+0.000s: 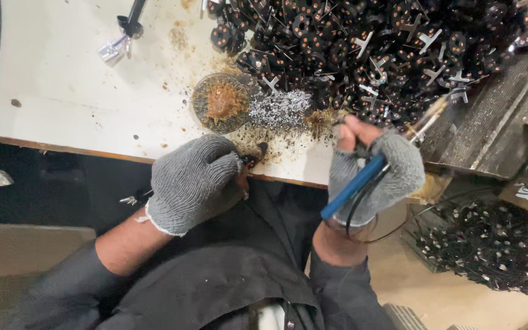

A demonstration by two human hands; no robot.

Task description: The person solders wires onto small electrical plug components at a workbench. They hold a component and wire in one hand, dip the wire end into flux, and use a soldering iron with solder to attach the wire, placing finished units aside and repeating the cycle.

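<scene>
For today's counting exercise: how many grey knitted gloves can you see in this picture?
2. One covers the left hand at the table edge; the other, fingerless, is on the right hand gripping a blue-handled soldering iron. None seem hidden.

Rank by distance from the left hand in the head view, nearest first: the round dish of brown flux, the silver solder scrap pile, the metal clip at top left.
From the left hand:
1. Round dish of brown flux, just above the hand on the table.
2. Silver solder scrap pile, up and to the right, beside the dish.
3. Metal clip, far up near the table's top-left edge.
</scene>
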